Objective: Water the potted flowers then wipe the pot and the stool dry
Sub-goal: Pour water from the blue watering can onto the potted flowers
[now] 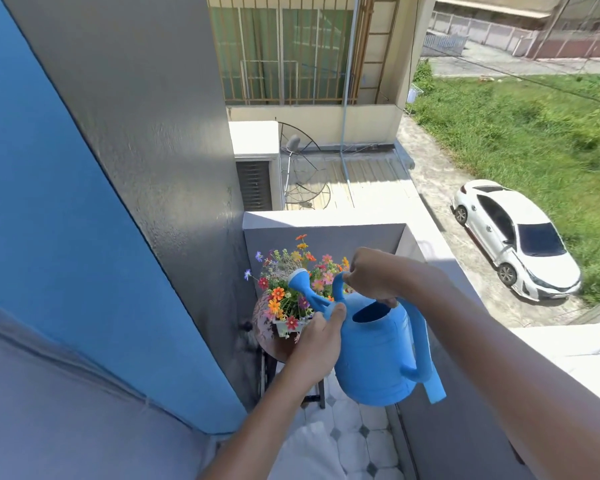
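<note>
A blue watering can is held in the air above a round stool in the balcony corner. My right hand grips the can's top handle. My left hand grips the base of the spout, whose white-faced rose points at the flowers. The colourful flowers stand in a small white pot on the stool. The can is tilted slightly toward the flowers. No stream of water is visible.
A grey wall with a blue panel runs along the left. The white balcony parapet encloses the corner behind and to the right. Patterned floor tiles lie below. A white car is parked far below.
</note>
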